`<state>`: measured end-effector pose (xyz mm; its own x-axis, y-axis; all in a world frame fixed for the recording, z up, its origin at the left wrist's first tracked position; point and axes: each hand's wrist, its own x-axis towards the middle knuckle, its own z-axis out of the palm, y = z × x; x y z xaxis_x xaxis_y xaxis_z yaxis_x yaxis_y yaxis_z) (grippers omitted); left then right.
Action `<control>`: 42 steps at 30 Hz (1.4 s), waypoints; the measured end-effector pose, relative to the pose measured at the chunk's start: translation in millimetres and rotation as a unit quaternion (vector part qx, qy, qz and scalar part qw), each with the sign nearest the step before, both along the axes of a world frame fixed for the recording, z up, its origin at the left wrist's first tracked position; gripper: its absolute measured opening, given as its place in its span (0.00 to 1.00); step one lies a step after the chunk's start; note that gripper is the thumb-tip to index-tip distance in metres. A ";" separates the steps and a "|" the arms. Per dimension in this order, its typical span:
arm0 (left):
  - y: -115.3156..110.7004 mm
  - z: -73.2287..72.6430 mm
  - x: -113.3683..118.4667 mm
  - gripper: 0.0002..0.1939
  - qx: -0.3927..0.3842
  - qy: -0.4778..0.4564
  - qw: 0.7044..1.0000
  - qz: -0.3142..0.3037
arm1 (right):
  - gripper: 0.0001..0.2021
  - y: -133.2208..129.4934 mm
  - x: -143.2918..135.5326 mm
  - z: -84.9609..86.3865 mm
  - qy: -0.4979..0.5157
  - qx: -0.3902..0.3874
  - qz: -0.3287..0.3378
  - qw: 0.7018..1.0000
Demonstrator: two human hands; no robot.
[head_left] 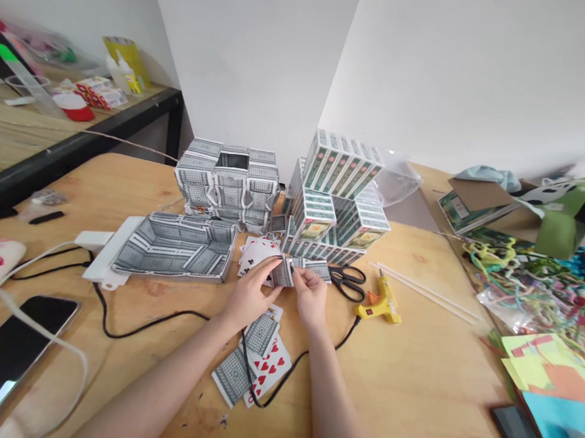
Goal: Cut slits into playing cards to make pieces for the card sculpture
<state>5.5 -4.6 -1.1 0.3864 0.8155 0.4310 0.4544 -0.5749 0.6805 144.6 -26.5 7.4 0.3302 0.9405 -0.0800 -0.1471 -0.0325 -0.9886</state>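
Note:
My left hand (255, 290) and my right hand (310, 295) pinch a folded playing card (283, 272) between them, its grey patterned back facing me. Behind my left fingers lie face-up playing cards (255, 251). Grey-backed cards (316, 269) lie just beyond my right fingers, beside black-handled scissors (348, 283). Loose cards (269, 367), some showing red hearts, are spread below my hands with a black cord across them. To the left stands an open tray made of cards (178, 241). A larger box built from cards (229, 181) rises behind it.
Card packs (343, 166) are stacked at the back. A yellow glue gun (381, 302) and clear glue sticks (425, 293) lie right. A black power cord (150, 317) crosses the table. Left are a phone (12, 359) and white cable; far right, craft scraps (562, 291) and coloured paper (557, 371).

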 end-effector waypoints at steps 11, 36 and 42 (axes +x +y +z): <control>3.4 7.2 -1.0 0.25 0.020 0.009 0.998 0.050 | 0.15 -0.4 -7.0 -6.8 0.004 0.049 0.089 0.995; 7.0 0.5 -0.2 0.08 -0.111 -0.011 0.984 0.136 | 0.10 -2.6 -21.4 -9.3 0.011 -0.019 0.067 0.998; 5.0 7.5 -2.0 0.08 -0.066 0.016 0.979 0.194 | 0.06 -8.2 -31.6 -13.3 -0.148 0.020 0.105 0.983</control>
